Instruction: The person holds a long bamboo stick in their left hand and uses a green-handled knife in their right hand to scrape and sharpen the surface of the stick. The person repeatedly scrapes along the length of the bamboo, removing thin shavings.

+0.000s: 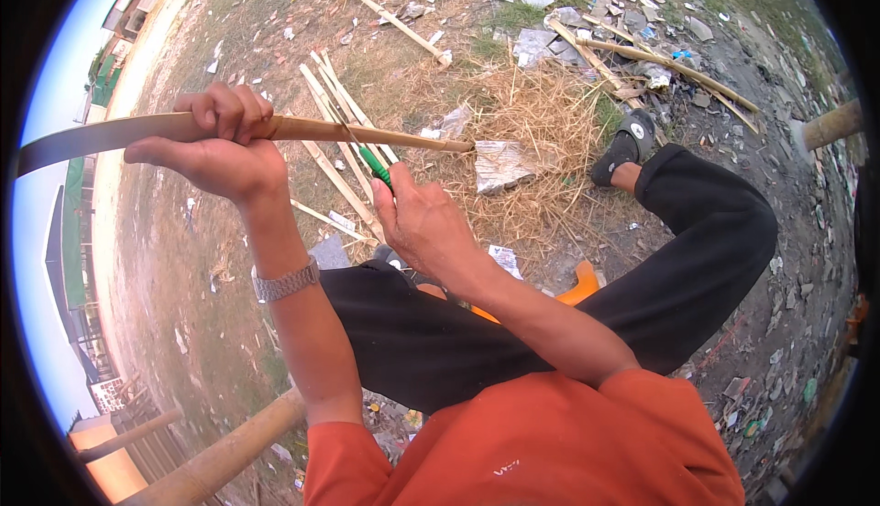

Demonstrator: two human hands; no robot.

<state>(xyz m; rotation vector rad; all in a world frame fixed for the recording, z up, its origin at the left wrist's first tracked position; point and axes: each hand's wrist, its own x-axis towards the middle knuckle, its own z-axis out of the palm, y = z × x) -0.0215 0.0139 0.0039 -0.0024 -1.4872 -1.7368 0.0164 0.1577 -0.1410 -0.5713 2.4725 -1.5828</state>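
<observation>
Left grip (223, 144) wraps around a long split-bamboo strip (310, 128) whose far end sits just beside a grey slab (502, 167) on straw (570, 121), while the person's right grip (423, 222) clasps a green-handled knife (374, 163) crossing the strip.

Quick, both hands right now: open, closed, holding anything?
Left hand: closed on a long bamboo strip, fingers curled over it.
Right hand: closed around the handle of a green-handled knife.

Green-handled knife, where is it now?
Left of centre in the head view, the green-handled knife is in the right hand, its blade overlapping the bamboo strip.
</observation>
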